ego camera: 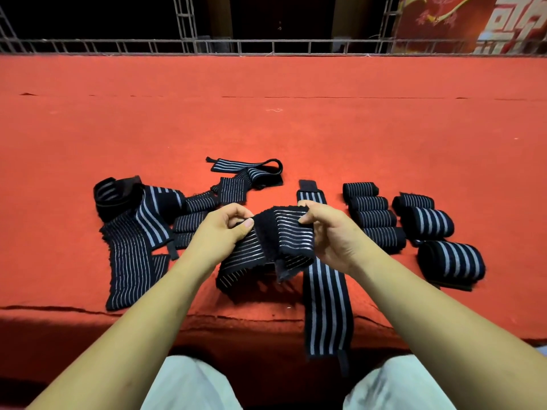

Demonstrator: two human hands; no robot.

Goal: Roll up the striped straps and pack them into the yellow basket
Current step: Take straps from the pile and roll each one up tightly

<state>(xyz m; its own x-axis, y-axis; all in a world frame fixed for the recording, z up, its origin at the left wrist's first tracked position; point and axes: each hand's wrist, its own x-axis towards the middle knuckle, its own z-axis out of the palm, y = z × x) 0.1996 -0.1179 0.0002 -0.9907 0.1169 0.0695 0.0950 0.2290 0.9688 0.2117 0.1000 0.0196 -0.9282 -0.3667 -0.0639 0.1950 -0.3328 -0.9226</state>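
A striped strap [284, 241] is pinched at its upper edge by the fingers [245, 225] of the left hand [225, 232] and right hand [328, 229]. Edges should be kept aligned and the turns tight. Right of it finished rolls [376, 217] are laid, left of it loose straps [139, 241]; the yellow basket is not seen.

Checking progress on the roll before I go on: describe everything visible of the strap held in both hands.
The held strap is black, knit-looking elastic fabric with thin pale stripes along its length and fuzzy edges. It is not rolled yet: it is loosely folded over at the top, with two ends drooping toward the red carpet. The left hand pinches its left side, the right hand its upper right edge. It overlaps a flat wide-striped strap.
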